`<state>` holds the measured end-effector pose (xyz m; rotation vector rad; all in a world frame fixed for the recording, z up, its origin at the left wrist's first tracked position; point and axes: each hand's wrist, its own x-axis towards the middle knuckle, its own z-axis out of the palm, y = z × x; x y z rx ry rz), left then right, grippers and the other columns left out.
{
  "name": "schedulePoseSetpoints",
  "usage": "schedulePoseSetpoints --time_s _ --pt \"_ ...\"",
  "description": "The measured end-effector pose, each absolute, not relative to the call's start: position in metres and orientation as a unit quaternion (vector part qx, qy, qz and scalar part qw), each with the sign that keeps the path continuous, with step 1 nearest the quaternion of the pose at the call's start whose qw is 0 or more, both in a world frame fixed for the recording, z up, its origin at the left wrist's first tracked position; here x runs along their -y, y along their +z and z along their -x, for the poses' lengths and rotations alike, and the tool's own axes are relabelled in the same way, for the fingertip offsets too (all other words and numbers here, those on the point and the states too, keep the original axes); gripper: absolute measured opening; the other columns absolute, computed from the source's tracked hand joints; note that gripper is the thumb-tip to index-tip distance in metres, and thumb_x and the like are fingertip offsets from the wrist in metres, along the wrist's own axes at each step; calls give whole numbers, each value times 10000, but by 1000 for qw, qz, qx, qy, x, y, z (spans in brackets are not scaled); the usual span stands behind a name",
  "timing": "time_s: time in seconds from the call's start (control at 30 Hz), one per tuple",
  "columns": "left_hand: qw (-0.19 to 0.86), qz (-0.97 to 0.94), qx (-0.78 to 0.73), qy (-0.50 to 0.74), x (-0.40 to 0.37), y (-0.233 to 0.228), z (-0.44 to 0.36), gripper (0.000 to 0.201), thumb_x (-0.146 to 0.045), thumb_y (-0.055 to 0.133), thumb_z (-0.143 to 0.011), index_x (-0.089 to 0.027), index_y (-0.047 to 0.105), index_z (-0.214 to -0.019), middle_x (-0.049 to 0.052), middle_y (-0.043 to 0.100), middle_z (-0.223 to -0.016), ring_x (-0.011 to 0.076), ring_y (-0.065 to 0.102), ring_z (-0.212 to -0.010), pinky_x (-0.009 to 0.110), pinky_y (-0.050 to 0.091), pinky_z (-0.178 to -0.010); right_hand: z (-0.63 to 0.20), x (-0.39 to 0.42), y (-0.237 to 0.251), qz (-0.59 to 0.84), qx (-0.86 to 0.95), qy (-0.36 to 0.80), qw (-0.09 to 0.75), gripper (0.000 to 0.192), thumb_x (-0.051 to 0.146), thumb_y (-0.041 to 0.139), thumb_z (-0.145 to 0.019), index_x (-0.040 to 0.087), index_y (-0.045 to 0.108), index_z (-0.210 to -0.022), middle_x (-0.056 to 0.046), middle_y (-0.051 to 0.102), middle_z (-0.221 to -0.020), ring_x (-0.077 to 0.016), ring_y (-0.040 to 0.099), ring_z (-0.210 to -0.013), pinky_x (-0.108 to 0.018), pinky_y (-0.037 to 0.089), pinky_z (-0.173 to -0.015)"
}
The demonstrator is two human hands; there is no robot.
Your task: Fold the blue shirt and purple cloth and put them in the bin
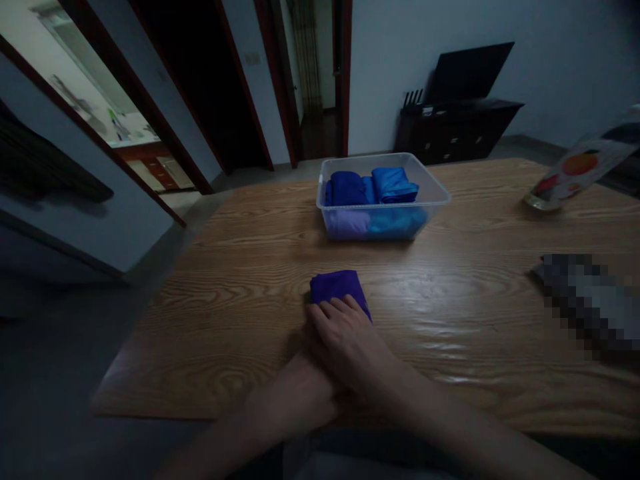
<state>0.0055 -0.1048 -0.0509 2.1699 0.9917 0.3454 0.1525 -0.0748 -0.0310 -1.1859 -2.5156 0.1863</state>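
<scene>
A small folded purple cloth (336, 285) lies on the wooden table (240, 320), near the front middle. My right hand (350, 340) rests palm down on its near edge, fingers laid over the fabric. My left hand (311, 367) comes in from the lower left and is tucked under my right wrist, so its fingers are hidden. Further back stands a clear plastic bin (434, 193) holding several folded cloths in dark blue (346, 188), bright blue (395, 184) and pale purple (347, 223).
A colourful printed packet (575, 170) lies at the table's right edge, with a blurred-out object (585, 300) in front of it. A dark cabinet (457, 127) stands against the far wall. Open doorways are at the back left. The table's left edge drops to the floor.
</scene>
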Motion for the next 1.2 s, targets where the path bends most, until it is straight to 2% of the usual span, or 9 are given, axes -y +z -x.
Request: schedulePoseSetpoints --time_s 0.1,0.23,0.3,0.43,0.57,0.8,0.97,1.07,1.2 --pt "443 -805 -390 59 100 -28 39 416 -410 642 -999 -310 682 -1401 61 699 -1392 291 657 -1258 456 522 -1137 -172 88 -36 397 886 108 215 379 391 537 -1091 147 597 -1374 -131 693 -1323 -279 650 -1199 -481 505 -1074" --pt "510 -718 -449 153 55 -23 72 400 -541 540 -1046 -302 720 -1313 41 703 -1375 266 613 -1317 427 444 -1215 -199 108 -58 399 887 76 220 626 350 549 -1065 129 379 -1626 -142 512 -1599 -302 486 -1473 -521 452 -1211" --pt "480 -677 -508 229 26 -34 69 443 -591 500 -1046 -246 744 -1177 81 748 -1229 281 666 -1189 428 500 -1135 -203 115 -74 395 895 52 198 726 353 588 -1039 143 310 -1676 -123 412 -1675 -330 369 -1561 -579 410 -1247" --pt "366 -739 -508 247 -18 -58 44 576 -661 643 -954 -210 655 -1313 123 679 -1324 310 626 -1222 450 479 -1123 -200 123 -94 405 897 40 170 783 394 586 -1044 159 244 -1708 -84 275 -1735 -355 203 -1628 -646 340 -1276" --pt "259 -835 -466 138 -41 -63 32 728 -776 732 -823 -175 702 -1234 146 674 -1236 362 615 -1169 501 478 -1081 -207 122 -91 400 900 55 163 672 407 508 -1095 229 282 -1703 -26 274 -1735 -309 237 -1624 -545 416 -1262" --pt "391 -826 -403 56 -62 -43 30 664 -680 766 -859 -255 706 -1365 107 681 -1407 350 617 -1292 457 476 -1142 -234 106 -103 341 919 75 183 573 488 605 -1050 243 559 -1566 -88 403 -1673 -333 372 -1568 -470 485 -1214" --pt "509 -746 -426 50 -55 -6 15 742 -650 766 -882 -276 607 -1502 78 598 -1536 336 553 -1406 457 448 -1208 -249 108 -130 467 788 258 307 716 404 628 -1022 251 377 -1675 -125 199 -1762 -334 260 -1618 -516 371 -1279" --pt "545 -716 -431 72 -54 14 6 750 -624 800 -868 -283 598 -1505 80 587 -1544 346 534 -1425 452 457 -1201 -258 111 -125 476 654 426 405 822 504 556 -1047 225 186 -1726 -156 245 -1745 -304 298 -1607 -505 306 -1311" --pt "595 -678 -410 138 -64 30 -15 683 -568 876 -819 -259 669 -1392 95 680 -1404 341 643 -1279 438 539 -1093 -266 106 -95 431 502 586 468 950 639 664 -964 275 194 -1705 -145 355 -1701 -297 389 -1563 -480 337 -1294"
